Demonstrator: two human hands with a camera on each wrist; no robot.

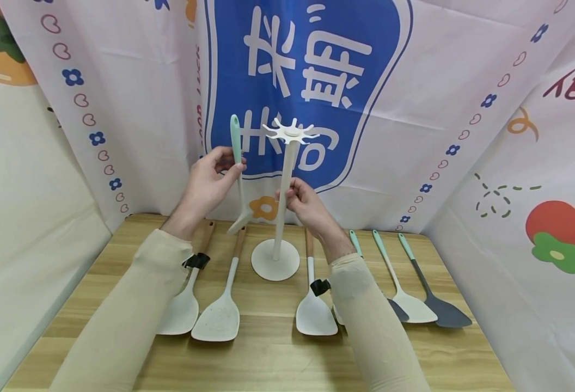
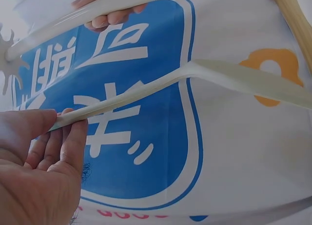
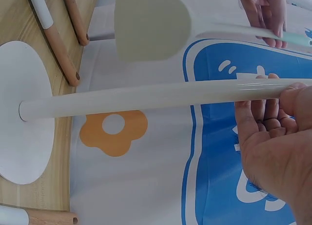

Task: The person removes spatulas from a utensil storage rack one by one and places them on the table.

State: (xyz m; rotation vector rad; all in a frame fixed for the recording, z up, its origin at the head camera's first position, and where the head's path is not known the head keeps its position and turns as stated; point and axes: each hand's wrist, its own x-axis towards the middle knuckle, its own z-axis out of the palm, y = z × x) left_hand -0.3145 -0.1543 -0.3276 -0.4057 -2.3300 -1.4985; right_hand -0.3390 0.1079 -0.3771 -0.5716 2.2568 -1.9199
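My left hand [image 1: 208, 182] pinches a mint-handled spatula [image 1: 236, 140] between thumb and fingers, left of the stand. The spatula hangs handle up, its broad cream head [image 3: 153, 26] low and facing the right wrist camera. A white utensil stand [image 1: 282, 209] rises from a round base [image 1: 268, 267] on the table, with a ring of slotted hooks [image 1: 291, 132] at its top. Around the middle of its pole, my right hand [image 1: 311, 206] grips with thumb and fingers. The held spatula's handle top stands near the height of the hooks, to their left.
On the wooden table [image 1: 268, 359], two wooden-handled white spatulas [image 1: 217, 320] lie left of the base. Another wooden-handled one [image 1: 316, 316] lies to the right. Further right are several mint-handled spatulas [image 1: 415, 307], partly behind my right sleeve. A printed cloth [image 1: 415, 141] hangs behind the table.
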